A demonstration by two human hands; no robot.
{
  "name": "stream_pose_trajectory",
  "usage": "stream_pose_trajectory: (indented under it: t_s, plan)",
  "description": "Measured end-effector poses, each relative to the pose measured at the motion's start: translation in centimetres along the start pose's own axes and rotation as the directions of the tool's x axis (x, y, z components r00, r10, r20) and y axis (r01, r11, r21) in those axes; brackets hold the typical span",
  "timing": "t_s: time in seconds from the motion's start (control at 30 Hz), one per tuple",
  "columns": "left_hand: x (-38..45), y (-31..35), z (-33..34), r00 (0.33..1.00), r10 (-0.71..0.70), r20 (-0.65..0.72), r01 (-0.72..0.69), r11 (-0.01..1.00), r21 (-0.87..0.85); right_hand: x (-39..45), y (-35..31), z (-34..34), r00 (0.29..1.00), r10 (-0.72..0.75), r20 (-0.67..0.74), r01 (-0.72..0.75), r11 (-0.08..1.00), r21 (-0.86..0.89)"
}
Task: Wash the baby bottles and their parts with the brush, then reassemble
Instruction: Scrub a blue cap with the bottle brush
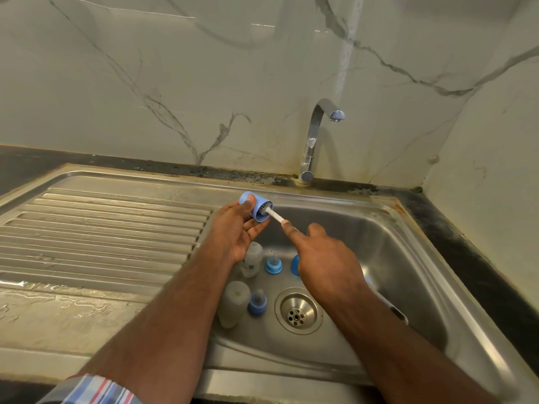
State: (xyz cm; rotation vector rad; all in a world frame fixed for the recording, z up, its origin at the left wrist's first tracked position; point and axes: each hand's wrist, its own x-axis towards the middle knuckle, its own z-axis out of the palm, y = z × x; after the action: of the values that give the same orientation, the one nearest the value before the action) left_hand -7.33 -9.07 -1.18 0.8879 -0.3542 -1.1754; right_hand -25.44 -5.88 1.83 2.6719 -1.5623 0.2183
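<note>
**Brush inside the blue cap, held above the sink**

The left hand holds a blue bottle cap on its side, the thumb over the top and the fingers curled under it, with the open end turned to the right. The right hand grips the white handle of the brush, with the forefinger stretched along the handle. The bristle head of the brush sits inside the open end of the cap. Both are above the back left corner of the steel sink.

On the sink bottom, under the hands, lie the other parts. A clear bottle with a printed label lies next to the left wrist. A second clear bottle lies nearer, left of the drain. Just beside it is a blue ring with its teat. Another blue ring with teat stands further back. One more blue part is half hidden behind the right hand, so I cannot tell what it is.

The tap stands behind the sink. The ribbed draining board is on the left, and the worktop in front of it is wet. A striped sleeve shows at the bottom edge.
</note>
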Motion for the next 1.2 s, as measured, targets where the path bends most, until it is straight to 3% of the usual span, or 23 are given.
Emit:
stream_pose_trajectory:
  t_s: [0.07, 0.23, 0.33, 0.5, 0.57, 0.63, 0.7, 0.77, 0.83, 0.93, 1.0, 1.07, 1.1, 1.13, 1.2]
  plan:
    - [0.0, -0.1, 0.0, 0.999, 0.041, -0.025, -0.039, 0.998, 0.055, 0.1, -0.5, 0.3, 1.000, 0.017, 0.016, -0.017, 1.000, 0.014]
    - [0.0, 0.1, -0.2, 0.996, 0.072, -0.059, -0.064, 0.990, 0.124, 0.8, 0.2, 0.9, 0.999, -0.041, 0.004, 0.039, 0.967, 0.252]
    - [-0.1, 0.1, 0.1, 0.997, 0.063, -0.043, -0.058, 0.993, 0.107, 0.6, 0.7, 1.0, 1.000, -0.009, -0.029, 0.015, 0.976, 0.215]
    - [-0.2, -0.2, 0.0, 0.997, 0.082, 0.001, -0.081, 0.983, 0.163, 0.6, 0.0, 1.5, 0.999, 0.027, 0.036, -0.032, 0.991, 0.132]
    - [-0.2, -0.2, -0.3, 0.996, 0.082, 0.018, -0.084, 0.978, 0.189, 1.1, 0.3, 1.3, 0.997, 0.005, 0.076, -0.028, 0.954, 0.299]
    - [-0.3, -0.2, -0.3, 0.997, 0.074, 0.027, -0.077, 0.981, 0.176, 1.1, 1.0, 1.0, 0.991, 0.011, 0.132, -0.083, 0.827, 0.556]
    - [-0.3, 0.0, -0.2, 0.998, 0.065, 0.021, -0.067, 0.986, 0.152, 0.9, 1.4, 0.9, 0.992, 0.037, 0.123, -0.112, 0.721, 0.684]
    - [-0.2, 0.0, -0.1, 0.998, 0.061, 0.021, -0.063, 0.990, 0.130, 0.8, 1.5, 1.0, 0.998, 0.046, 0.039, -0.060, 0.808, 0.586]
    - [-0.2, -0.1, 0.0, 0.998, 0.062, 0.031, -0.066, 0.989, 0.133, 0.8, 1.3, 1.5, 0.999, 0.034, -0.019, -0.024, 0.926, 0.377]
    - [-0.3, -0.1, -0.1, 0.997, 0.069, 0.040, -0.074, 0.987, 0.145, 0.8, 0.8, 2.1, 1.000, 0.006, 0.022, -0.013, 0.955, 0.297]
    - [-0.2, 0.0, -0.1, 0.997, 0.066, 0.040, -0.072, 0.986, 0.148, 0.8, 1.0, 1.5, 0.992, -0.008, 0.127, -0.064, 0.833, 0.550]
    - [-0.2, 0.2, -0.2, 0.997, 0.064, 0.036, -0.068, 0.990, 0.121, 0.7, 1.6, 0.5, 0.971, -0.001, 0.238, -0.195, 0.576, 0.794]
    - [-0.1, 0.2, -0.2, 0.997, 0.064, 0.032, -0.067, 0.993, 0.100, 0.6, 1.8, 0.2, 0.963, 0.001, 0.271, -0.236, 0.494, 0.837]
    - [-0.1, 0.3, -0.2, 0.998, 0.064, 0.026, -0.066, 0.994, 0.084, 0.4, 1.9, 0.1, 0.963, 0.010, 0.268, -0.240, 0.472, 0.848]
    - [-0.1, 0.3, -0.1, 0.998, 0.063, 0.019, -0.064, 0.995, 0.071, 0.2, 1.7, 0.2, 0.987, 0.060, 0.151, -0.156, 0.619, 0.770]
